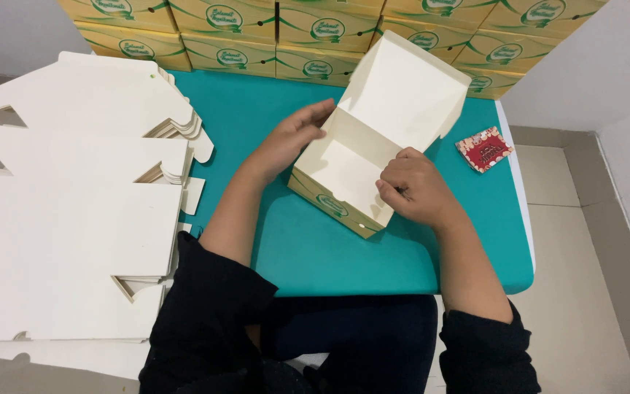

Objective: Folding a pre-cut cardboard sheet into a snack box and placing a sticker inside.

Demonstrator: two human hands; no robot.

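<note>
Many flat card sheets (74, 219) lie stacked by the tabletop's (315, 248) left edge. Left hand (289, 138) presses the open box (373, 138) in the middle with flat fingers. Right hand (413, 188) pinches its front wall. Small red packet (484, 149) sits near the right edge.

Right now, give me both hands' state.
Left hand: open, fingers on the cardboard box wall.
Right hand: closed, pinching the box's near wall.

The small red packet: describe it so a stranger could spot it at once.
Start at the teal table and go to its far right edge, past the open cream box that both hands work on. The small red packet lies flat there, alone, the only red thing among cream and yellow cartons.
</note>
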